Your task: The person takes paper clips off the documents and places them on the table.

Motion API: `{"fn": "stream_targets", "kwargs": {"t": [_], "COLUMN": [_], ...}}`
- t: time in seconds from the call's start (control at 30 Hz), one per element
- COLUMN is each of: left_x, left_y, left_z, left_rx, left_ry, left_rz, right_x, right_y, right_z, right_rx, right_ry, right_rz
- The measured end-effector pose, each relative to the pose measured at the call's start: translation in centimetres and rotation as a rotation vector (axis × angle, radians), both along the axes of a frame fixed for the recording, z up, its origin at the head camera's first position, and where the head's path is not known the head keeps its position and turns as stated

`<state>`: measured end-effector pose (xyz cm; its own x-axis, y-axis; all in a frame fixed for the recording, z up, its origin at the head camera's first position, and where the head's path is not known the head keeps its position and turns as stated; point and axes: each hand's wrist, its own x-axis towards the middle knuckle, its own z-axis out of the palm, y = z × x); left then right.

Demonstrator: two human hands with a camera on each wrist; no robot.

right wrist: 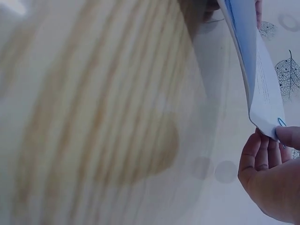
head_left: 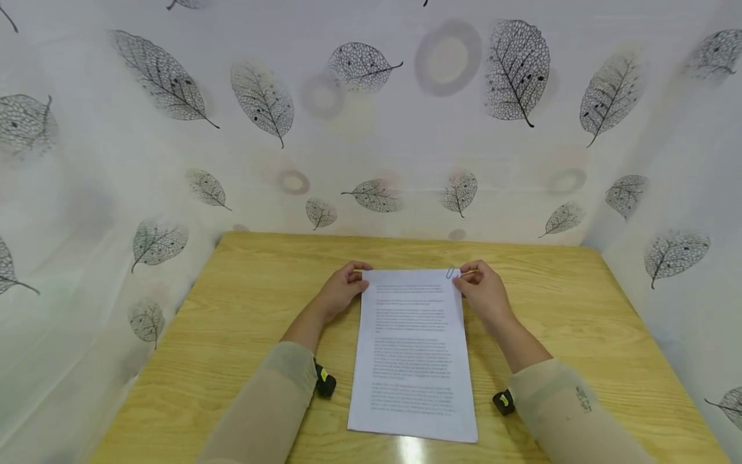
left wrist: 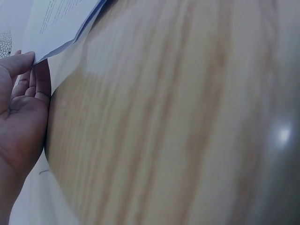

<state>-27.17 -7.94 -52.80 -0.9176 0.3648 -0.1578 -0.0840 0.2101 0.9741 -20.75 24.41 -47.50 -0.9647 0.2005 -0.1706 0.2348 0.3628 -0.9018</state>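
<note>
So the person is pinching a stack of printed paper [head_left: 411,361] by its two far corners, left hand [head_left: 343,290] on one, right hand [head_left: 485,295] on the other, thumbs on top. The stack is sitting roughly midway between the left and right edges of the wooden tabletop [head_left: 249,296], with its clipped end pointing at the far edge. A blue paper clip [head_left: 449,272] is gripping the corner right beside the right thumb.

Head view is making it all look pretty flat, but the wrist views are telling more. The right wrist one is showing the bluish underside and the sheets bowing in a soft curve, so that end is clearly hanging off the surface. Can't tell if the near end is touching the wood. The left wrist one is showing the fingers tucking behind the corner, plus the layered sheet edges; the clip is only showing up in the head and right wrist views.

Texture-wise, the tabletop is showing streaky yellow-brown grain and bouncing a glossy bright spot near its near edge. Pale sleeves [head_left: 261,399] are covering the forearms. Behind the far edge, a whitish sheet-like backdrop [head_left: 406,142] is hanging, all lacy dark skeleton leaves and blurry rings.
</note>
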Motion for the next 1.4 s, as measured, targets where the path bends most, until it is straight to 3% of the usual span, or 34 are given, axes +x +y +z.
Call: {"fn": "stream_targets", "kwargs": {"t": [0.13,0.7,0.9,1.2,1.4], "left_x": [0.0,0.0,0.1,0.0,0.0], "left_y": [0.0,0.0,0.0,0.1,0.1], "left_z": [0.1,0.4,0.2,-0.1,0.0], "left_rx": [-0.013,-0.031,-0.028,-0.023,-0.019], "left_ry": [0.004,0.017,0.014,0.01,0.01], "left_rz": [-0.004,-0.018,-0.013,-0.015,-0.012], "right_x": [0.2,0.4,0.5,0.1,-0.7], "right_y": [-0.2,0.4,1.5,4.5,6.6], "right_z": [0.1,0.6,0.7,1.5,1.1], "right_rx": [-0.024,-0.053,-0.08,0.128,0.244], "right_ry": [0.011,0.023,0.03,-0.017,-0.072], "right_rz": [-0.036,-0.056,-0.024,0.092,0.178]}}
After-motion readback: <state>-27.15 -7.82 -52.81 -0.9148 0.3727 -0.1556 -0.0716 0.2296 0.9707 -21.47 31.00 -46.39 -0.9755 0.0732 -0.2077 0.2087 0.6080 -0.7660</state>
